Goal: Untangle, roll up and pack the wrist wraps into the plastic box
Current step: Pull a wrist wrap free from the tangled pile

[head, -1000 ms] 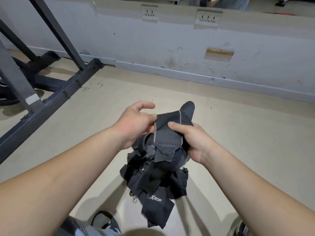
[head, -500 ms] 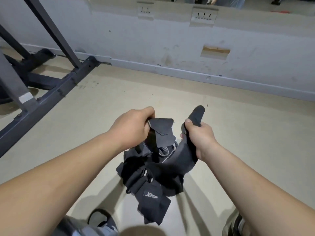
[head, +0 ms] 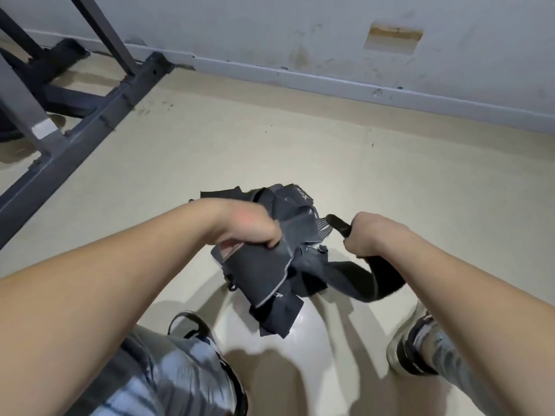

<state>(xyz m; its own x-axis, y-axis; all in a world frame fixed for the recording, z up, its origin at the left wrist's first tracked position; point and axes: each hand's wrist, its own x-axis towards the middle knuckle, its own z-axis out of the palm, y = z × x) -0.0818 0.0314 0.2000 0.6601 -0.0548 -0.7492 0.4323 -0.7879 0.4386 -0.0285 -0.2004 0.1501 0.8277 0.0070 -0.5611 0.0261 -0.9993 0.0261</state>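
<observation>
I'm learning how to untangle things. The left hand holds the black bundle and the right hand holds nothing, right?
Not quite. The left hand does hold the bundle, but the right hand is not empty: it grips a black strap that runs out of the bundle. The head view shows it.

floor (head: pixel 300 139): beige, smooth | wall (head: pixel 270 28): grey, scuffed, with baseboard (head: pixel 330 82) | dark metal rack frame (head: pixel 90 124): left
</observation>
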